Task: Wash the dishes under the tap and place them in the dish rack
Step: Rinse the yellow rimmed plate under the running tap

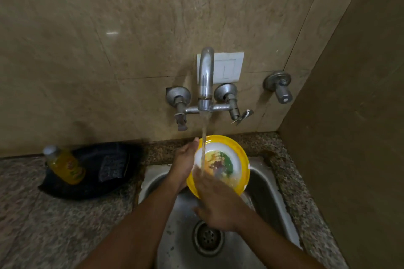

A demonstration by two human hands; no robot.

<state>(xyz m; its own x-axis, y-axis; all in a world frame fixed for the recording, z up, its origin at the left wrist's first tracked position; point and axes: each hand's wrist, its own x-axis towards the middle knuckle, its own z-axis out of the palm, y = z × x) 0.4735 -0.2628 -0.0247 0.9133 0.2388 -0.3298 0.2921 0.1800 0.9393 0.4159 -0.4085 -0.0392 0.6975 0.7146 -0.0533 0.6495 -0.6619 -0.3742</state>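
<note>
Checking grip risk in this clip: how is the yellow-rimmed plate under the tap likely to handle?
Probably slippery: the stream from the tap runs down the plate and its face looks wet. It looks stiff, keeping its round shape with the left hand at its rim. Likely light, maybe plastic; the right hand rubs its face.

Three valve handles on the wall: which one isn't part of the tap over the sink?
The far-right valve, mounted alone on the wall right of the switch plate. The other two, left handle and right handle, join the crossbar under the running spout.

yellow plate (pixel 241 155) under running tap (pixel 205 76), hands rubbing it
</note>
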